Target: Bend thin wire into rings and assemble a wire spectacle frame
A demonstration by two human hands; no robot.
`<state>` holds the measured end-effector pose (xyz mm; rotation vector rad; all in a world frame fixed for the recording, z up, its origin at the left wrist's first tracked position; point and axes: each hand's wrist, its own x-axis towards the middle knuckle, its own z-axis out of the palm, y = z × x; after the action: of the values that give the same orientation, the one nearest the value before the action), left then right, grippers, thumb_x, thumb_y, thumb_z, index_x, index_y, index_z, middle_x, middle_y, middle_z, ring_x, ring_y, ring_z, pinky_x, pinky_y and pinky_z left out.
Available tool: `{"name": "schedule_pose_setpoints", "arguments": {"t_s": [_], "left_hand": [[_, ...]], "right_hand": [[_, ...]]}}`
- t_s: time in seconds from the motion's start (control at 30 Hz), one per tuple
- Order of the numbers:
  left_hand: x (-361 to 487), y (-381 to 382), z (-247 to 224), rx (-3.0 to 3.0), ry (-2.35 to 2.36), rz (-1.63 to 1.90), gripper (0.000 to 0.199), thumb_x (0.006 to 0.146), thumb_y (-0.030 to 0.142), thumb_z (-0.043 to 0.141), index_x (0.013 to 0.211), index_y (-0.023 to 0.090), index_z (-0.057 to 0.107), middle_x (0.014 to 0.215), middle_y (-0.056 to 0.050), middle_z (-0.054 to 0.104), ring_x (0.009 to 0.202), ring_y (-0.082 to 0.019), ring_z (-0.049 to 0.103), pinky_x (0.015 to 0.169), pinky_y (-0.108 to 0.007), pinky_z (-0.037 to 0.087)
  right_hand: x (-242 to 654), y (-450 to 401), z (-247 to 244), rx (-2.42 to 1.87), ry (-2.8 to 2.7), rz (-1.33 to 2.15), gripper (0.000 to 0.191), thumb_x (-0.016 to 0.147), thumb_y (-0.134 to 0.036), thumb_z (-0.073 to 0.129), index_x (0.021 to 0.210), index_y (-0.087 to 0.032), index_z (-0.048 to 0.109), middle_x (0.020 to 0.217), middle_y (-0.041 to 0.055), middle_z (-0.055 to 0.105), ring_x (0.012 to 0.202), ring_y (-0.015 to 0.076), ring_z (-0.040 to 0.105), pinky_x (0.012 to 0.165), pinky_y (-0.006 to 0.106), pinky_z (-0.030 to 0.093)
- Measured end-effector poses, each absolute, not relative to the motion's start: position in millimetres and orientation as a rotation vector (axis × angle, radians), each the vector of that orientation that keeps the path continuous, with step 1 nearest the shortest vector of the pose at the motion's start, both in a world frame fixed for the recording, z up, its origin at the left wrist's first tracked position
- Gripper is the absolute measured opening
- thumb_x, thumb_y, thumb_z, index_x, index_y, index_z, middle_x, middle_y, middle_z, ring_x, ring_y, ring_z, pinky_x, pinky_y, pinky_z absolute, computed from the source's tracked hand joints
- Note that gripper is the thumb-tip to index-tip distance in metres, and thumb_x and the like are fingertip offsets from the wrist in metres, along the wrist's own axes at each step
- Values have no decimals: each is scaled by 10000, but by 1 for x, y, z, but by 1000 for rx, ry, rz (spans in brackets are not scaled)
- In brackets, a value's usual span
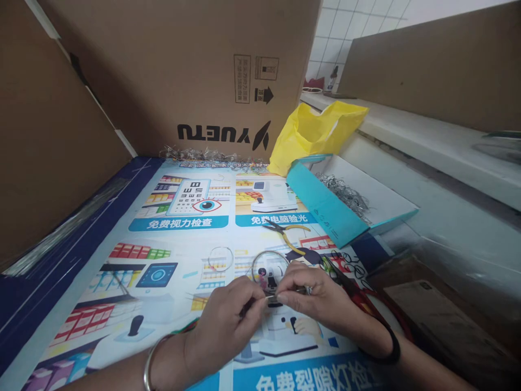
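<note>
Over the printed sheet (171, 304), my left hand (234, 317) and my right hand (311, 290) meet almost fingertip to fingertip, both pinched closed. A small thin piece (272, 298) spans the gap between their fingertips; its exact shape is too small to make out. Just behind the fingers lies a coiled wire ring (254, 266), partly hidden by my right hand. A thinner wire loop (220, 259) rests on the sheet to the left. Pliers with yellow handles (287, 231) lie open beyond my right hand.
Red-handled scissors (358, 293) and black rings (350, 263) lie beside my right forearm. A teal box (325, 206) holds many wire pieces (345, 195), with a yellow bag (317, 133) behind it. Cardboard (183, 65) stands at the back; wire bundles (49, 247) lie left.
</note>
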<state>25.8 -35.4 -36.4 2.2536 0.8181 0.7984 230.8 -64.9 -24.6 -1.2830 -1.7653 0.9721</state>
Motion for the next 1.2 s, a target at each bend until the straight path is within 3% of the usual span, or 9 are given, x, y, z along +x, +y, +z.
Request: {"name": "schedule_pose_setpoints", "arguments": {"t_s": [0.27, 0.43, 0.57, 1.2], "left_hand": [[26, -37, -34, 2249, 744, 672, 199, 887, 229, 468, 706, 175, 532, 631, 16, 577, 558, -99, 508, 521, -211, 353], [25, -40, -37, 2567, 406, 540, 191, 893, 239, 452, 733, 178, 537, 644, 18, 587, 546, -114, 506, 495, -258, 298], [26, -40, -38, 2653, 392, 393, 197, 904, 264, 437, 743, 191, 522, 678, 24, 597, 578, -122, 526, 518, -271, 311], [26, -37, -38, 2664, 407, 270, 190, 914, 296, 422, 787, 206, 531, 734, 31, 623, 615, -130, 555, 527, -269, 326]], "right_hand": [[245, -57, -28, -1499, -1751, 814, 160, 816, -250, 551, 669, -197, 587, 654, -10, 573, 630, 131, 516, 572, 244, 381], [245, -53, -39, -1577, -1835, 544, 160, 786, -188, 528, 627, -197, 549, 616, -9, 563, 626, 140, 502, 586, 256, 360], [241, -52, -42, -1587, -1913, 423, 169, 786, -168, 527, 620, -196, 545, 604, -4, 559, 638, 146, 497, 609, 266, 347], [236, -47, -48, -1581, -2047, 348, 172, 818, -175, 543, 647, -193, 555, 626, -10, 594, 675, 153, 509, 678, 293, 328]]}}
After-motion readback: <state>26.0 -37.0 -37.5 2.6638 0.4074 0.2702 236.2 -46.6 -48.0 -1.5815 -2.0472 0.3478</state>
